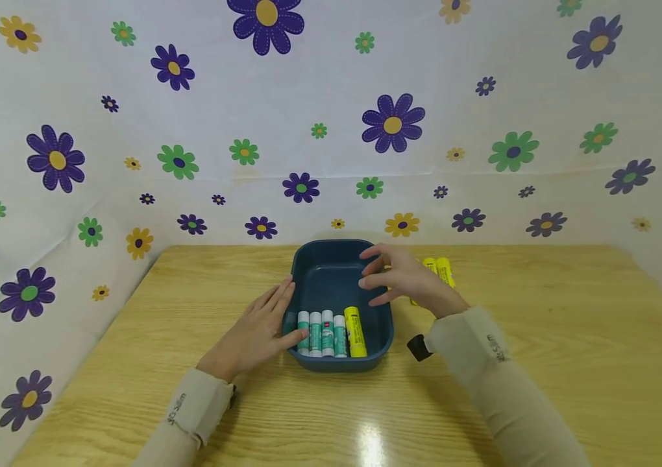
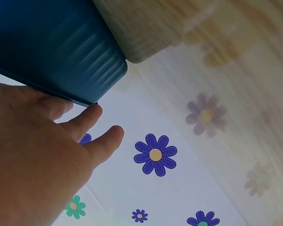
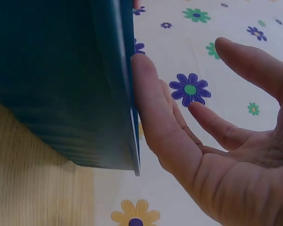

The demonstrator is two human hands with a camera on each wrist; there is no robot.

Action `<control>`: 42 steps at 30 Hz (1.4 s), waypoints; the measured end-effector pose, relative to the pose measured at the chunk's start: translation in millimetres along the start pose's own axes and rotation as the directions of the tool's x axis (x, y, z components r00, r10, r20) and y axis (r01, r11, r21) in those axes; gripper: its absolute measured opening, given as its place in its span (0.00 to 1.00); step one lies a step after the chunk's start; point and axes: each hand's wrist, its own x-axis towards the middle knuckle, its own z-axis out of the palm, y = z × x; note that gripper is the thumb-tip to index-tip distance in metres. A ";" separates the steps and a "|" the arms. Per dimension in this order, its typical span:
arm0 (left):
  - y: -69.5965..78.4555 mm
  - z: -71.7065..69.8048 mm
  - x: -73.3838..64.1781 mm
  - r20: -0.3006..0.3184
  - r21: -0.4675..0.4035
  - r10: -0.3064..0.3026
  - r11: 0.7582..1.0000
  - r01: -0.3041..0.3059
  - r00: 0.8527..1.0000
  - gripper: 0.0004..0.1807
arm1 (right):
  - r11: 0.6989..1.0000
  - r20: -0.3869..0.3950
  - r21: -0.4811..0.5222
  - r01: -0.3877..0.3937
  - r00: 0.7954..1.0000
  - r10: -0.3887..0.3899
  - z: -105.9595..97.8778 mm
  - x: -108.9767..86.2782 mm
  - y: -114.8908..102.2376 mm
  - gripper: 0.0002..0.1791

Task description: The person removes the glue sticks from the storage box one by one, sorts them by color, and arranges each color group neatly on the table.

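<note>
A dark blue rectangular bin point(image 1: 333, 364) sits on the table. Along its front end stand several white-and-teal glue sticks point(image 1: 328, 334) in a row, and a yellow glue stick point(image 1: 356, 332) leans beside them at the right. My left hand point(image 1: 257, 331) rests at the bin's left rim with fingers extended, its thumb reaching over the front-left part near the first teal stick. Above the right rim hovers my right hand point(image 1: 409, 279), fingers spread and loosely bent, holding nothing. In the right wrist view that hand point(image 3: 217, 136) is next to the bin's wall point(image 3: 61, 94).
More yellow glue sticks point(image 1: 443, 271) lie on the wooden table point(image 1: 541, 337) to the right of the bin, partly hidden behind my right hand. A white flower-patterned cloth point(image 1: 331, 97) hangs behind the table.
</note>
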 end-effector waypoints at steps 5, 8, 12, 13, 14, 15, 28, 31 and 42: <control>-0.2 0.1 0.2 -0.002 0.006 -0.007 1.000 0.007 1.000 0.51 | 0.999 0.041 -0.036 -0.012 0.999 0.013 8.1 0.3 -3.6 0.34; -0.6 -0.1 0.5 -0.002 0.003 -0.006 1.000 0.006 1.000 0.51 | 0.996 0.043 -0.083 -0.031 0.998 0.035 12.5 1.9 -6.4 0.35; -1.6 -0.2 0.2 0.001 0.002 -0.005 1.000 0.005 1.000 0.51 | 0.988 0.042 -0.141 -0.066 0.996 0.072 18.7 4.4 -8.6 0.36; -1.7 -0.2 0.1 0.002 -0.001 -0.005 1.000 0.005 1.000 0.51 | 0.985 0.040 -0.154 -0.078 0.996 0.085 20.0 4.8 -8.8 0.36; -1.6 -0.3 0.1 0.004 -0.004 -0.006 1.000 0.006 1.000 0.51 | 0.981 0.037 -0.171 -0.087 0.995 0.095 21.5 5.0 -9.1 0.37; -1.5 -0.4 0.2 0.005 -0.008 -0.005 1.000 0.005 1.000 0.51 | 0.977 0.031 -0.187 -0.102 0.994 0.109 23.1 5.3 -9.1 0.37; 0.5 -1.8 0.8 -0.001 -0.016 0.003 1.000 -0.003 1.000 0.51 | 0.880 0.013 -0.438 -0.182 0.978 0.209 47.4 10.0 -6.9 0.40; 0.5 -1.9 0.5 -0.002 -0.016 0.002 1.000 -0.002 1.000 0.51 | 0.865 0.010 -0.468 -0.181 0.978 0.210 52.0 11.4 -3.8 0.40; -0.6 -1.0 0.1 -0.001 -0.002 -0.003 1.000 0.003 1.000 0.51 | 0.748 -0.014 -0.649 -0.139 0.985 0.171 71.5 9.0 9.8 0.34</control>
